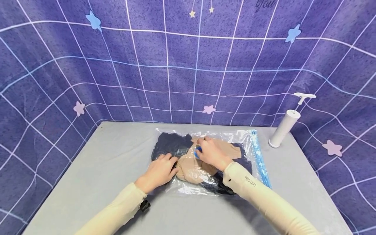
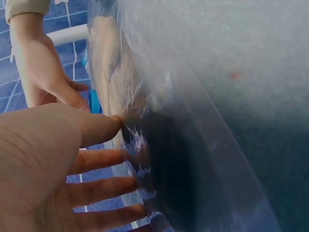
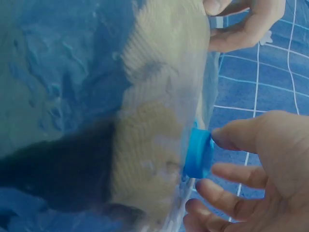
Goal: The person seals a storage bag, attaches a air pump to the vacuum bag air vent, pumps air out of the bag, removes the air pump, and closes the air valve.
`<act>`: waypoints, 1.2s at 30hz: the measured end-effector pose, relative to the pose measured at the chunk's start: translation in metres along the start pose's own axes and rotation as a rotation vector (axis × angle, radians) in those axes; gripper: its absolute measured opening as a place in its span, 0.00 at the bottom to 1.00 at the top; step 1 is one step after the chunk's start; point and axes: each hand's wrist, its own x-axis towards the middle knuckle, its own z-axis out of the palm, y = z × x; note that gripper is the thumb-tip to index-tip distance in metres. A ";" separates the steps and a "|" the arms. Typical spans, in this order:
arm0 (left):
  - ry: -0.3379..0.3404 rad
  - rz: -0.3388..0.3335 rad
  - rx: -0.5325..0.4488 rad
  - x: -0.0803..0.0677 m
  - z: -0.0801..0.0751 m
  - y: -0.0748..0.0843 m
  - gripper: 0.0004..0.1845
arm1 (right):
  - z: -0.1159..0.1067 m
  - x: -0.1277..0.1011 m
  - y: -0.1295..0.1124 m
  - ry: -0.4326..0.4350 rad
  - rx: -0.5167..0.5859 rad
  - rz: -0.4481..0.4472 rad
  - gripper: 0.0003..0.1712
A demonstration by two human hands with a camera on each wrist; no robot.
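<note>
3 views: 1 head, 2 wrist.
The head camera looks forward and down from afar; each wrist camera sits close beside its hand, all sharing the clear bag (image 1: 205, 156) (image 2: 193, 159) (image 3: 120, 121).

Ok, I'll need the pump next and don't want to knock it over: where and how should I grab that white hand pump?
Probably grip the white hand pump round the middle of its cylinder, coming from the side with the right hand. It stands upright, leaning a little, on the table past the bag's blue zip edge. The raised T-handle would likely slide up.
</note>
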 end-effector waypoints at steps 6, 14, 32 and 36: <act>-0.013 -0.008 -0.005 -0.001 0.000 -0.001 0.20 | 0.004 -0.001 -0.002 -0.026 0.016 -0.018 0.16; -0.022 -0.020 0.002 -0.003 0.000 -0.001 0.19 | 0.001 -0.003 0.000 -0.053 -0.007 -0.088 0.07; 0.022 0.013 0.037 -0.004 0.006 -0.003 0.20 | -0.073 -0.137 0.184 0.172 -0.157 0.128 0.04; 0.020 0.013 0.043 -0.003 0.006 -0.001 0.20 | -0.089 -0.166 0.219 0.208 -0.181 0.217 0.09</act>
